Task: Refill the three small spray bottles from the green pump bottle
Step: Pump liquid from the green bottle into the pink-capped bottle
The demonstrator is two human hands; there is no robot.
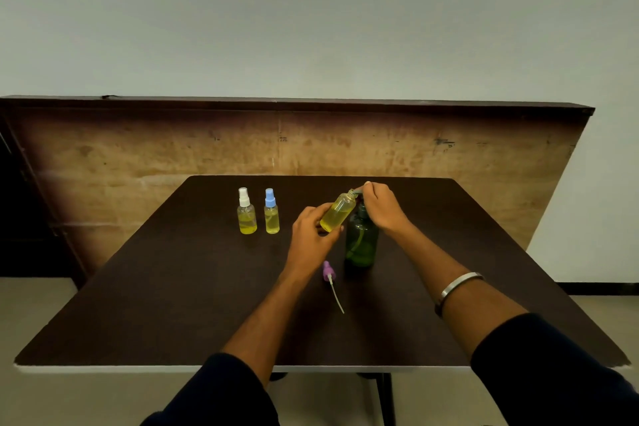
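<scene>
Your left hand (311, 230) grips one uncapped spray bottle (338, 212), tilted against the pump spout of the one green pump bottle (361, 243) mid-table; your right hand (382, 206) curls over that pump. Two capped spray bottles (247, 212) stand toward the far edge — one purple sprayer cap (328, 271) lies nearer you.

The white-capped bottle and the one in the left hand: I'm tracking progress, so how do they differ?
The white-capped bottle stands upright on the table, capped and untouched. The held bottle is tilted in the left hand, capless, and looks fuller. Both are clear and hold yellow liquid.
</scene>
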